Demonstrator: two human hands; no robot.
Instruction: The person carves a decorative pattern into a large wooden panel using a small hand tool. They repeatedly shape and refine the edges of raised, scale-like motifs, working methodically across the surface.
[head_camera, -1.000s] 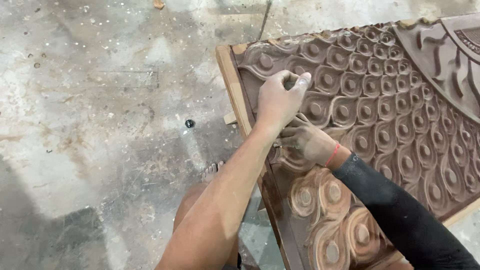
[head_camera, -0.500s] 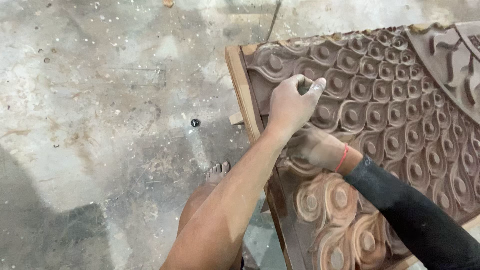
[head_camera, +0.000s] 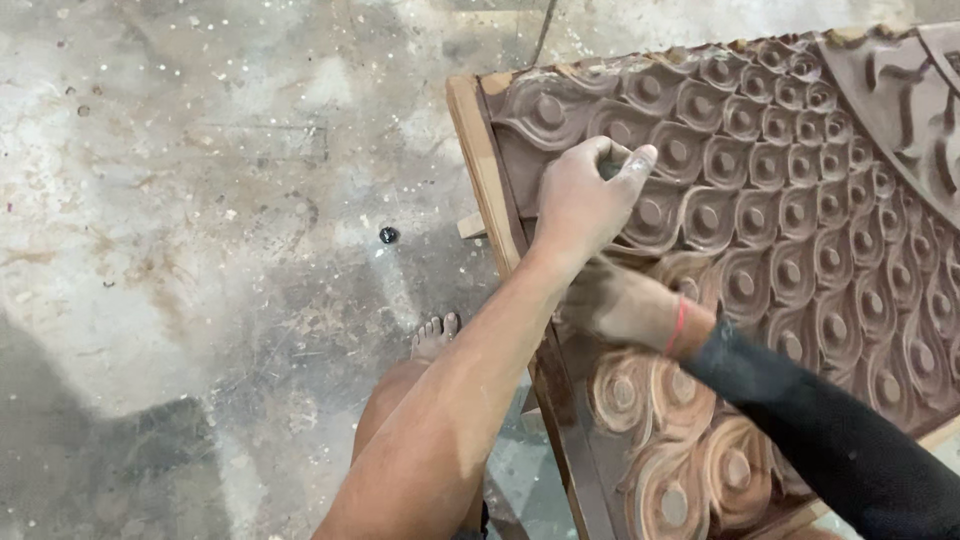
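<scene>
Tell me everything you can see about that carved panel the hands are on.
The carved panel is a large reddish-brown slab, wood by its look, covered in rows of raised scale shapes with round centres. A plain paler frame edge runs along its near side. Its lower scales look lighter and dustier. It lies tilted above the concrete floor. The left hand presses a small dark piece against it, and the right hand rests on it just below.

No packages, labels, signs or screens in view.
Nothing of that kind stands on the concrete floor (head_camera: 200, 250) or on the carved clay panel (head_camera: 800, 200); no printed surface, wrapper, tag or display shows anywhere along their edges or corners.
</scene>
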